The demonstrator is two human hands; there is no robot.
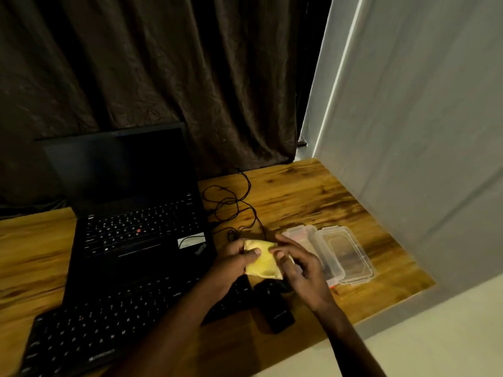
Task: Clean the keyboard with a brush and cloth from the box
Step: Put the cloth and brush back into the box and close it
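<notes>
Currently: yellow cloth [262,261] pinched between left hand [239,258] and right hand [300,268].
Risk: a loose pinch could drop it short of the keyboard [109,325].

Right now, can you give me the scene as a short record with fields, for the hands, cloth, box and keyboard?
left hand: pinches the cloth, thumb on top
right hand: holds the cloth's other side
cloth: yellow, folded, held above the desk
box: clear plastic, on the desk right of the hands, looks open
keyboard: black, in front of the laptop, below the left forearm
mouse: black, right of the keyboard
</notes>
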